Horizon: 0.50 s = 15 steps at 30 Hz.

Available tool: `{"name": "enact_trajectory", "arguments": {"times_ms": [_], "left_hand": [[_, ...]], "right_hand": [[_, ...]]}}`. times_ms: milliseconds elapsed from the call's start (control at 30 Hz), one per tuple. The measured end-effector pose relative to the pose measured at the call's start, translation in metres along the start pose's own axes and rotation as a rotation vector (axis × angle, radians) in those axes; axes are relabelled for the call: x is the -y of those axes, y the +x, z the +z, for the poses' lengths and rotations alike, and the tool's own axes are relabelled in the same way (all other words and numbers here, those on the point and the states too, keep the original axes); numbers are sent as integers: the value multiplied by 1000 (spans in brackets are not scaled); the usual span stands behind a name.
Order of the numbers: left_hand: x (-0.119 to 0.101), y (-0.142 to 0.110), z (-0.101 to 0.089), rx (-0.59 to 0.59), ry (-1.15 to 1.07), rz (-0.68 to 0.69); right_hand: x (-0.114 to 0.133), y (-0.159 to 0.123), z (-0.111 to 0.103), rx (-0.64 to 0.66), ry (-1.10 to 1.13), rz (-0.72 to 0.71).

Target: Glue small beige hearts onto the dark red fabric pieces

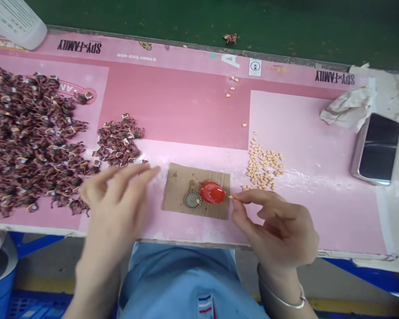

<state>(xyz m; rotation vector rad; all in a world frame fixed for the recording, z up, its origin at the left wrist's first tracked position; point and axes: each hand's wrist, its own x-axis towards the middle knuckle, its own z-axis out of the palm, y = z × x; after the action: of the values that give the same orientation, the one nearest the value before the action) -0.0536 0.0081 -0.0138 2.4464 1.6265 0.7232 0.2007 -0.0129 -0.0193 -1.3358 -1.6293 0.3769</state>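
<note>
My left hand [118, 199] reaches over the front of a small heap of dark brown figurines [121, 139]. Its fingers are stretched out and slightly blurred, and I see nothing in them. A tiny beige piece [231, 197] is pinched between thumb and forefinger of my right hand [275, 221]. That pinch is just right of a glossy red, rounded object [213, 192]. Beside the red object lies a crimped metal bottle cap [193, 200] with a beige bit in it. Both rest on a brown cardboard piece [176, 177]. Many more beige pieces [264, 166] lie loose behind my right hand.
A large mass of brown figurines [29, 146] covers the left side. A white bottle [18, 22] occupies the back left corner. Crumpled tissue [349, 106] and a phone [377, 148] lie at the right. One brown figurine [230, 38] sits on the green surface [153, 17] behind.
</note>
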Motion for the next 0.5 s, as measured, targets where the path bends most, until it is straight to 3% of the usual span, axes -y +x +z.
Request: {"name": "enact_trajectory", "arguments": {"times_ms": [67,200,400,500], "left_hand": [[25,0,-3,63,70,-22],[54,2,-3,179,37,78],[57,11,3,127,104,151],[51,19,4,113,109,126]], "right_hand": [[-5,0,-1,17,-86,-52],[-7,3,-1,77,-148,-138],[-6,4,-2,87,-184,-176],[-8,4,-3,94,-180,-169]]}}
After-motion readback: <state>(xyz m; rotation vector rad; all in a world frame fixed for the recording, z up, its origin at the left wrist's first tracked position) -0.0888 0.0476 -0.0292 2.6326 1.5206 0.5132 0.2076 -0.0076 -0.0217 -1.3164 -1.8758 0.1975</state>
